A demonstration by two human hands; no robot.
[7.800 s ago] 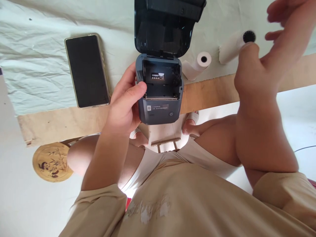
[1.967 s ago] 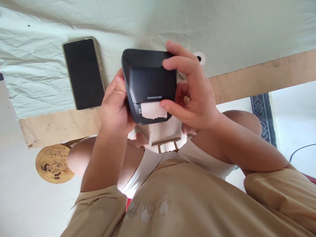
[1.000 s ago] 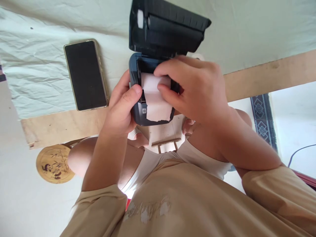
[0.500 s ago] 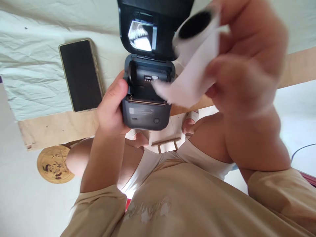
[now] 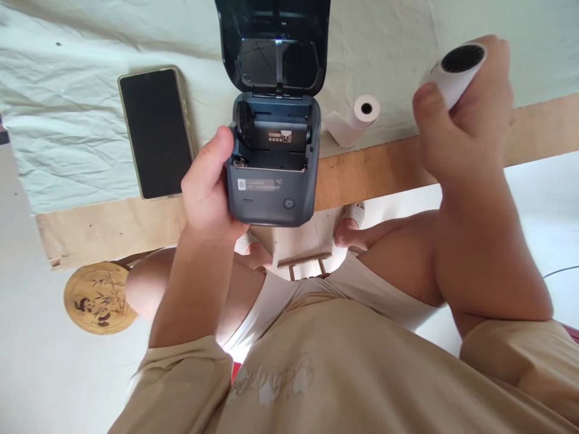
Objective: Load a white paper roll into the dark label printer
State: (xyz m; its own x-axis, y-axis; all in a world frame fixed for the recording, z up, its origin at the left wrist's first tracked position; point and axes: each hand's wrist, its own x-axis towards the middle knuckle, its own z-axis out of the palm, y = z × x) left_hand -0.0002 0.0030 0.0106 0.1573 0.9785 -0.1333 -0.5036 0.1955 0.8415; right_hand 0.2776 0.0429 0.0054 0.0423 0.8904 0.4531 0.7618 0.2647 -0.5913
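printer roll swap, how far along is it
Done: the printer lid is open and its bay looks bare, no roll inside. In hand: the left hand grips the printer; the right hand holds a roll off to the side. A spare roll lies on the table. Left: nothing loaded, lid not shut.

Home, cloth-covered table [image 5: 407, 36], tiled floor [image 5: 36, 374]

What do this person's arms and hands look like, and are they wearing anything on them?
Both hands, the left hand and the right hand, are bare: no gloves, rings, watch or bracelets show. The forearms are uncovered too. Loose beige sleeves of a beige top end near the elbows, and the top has a faded pale print on its chest.
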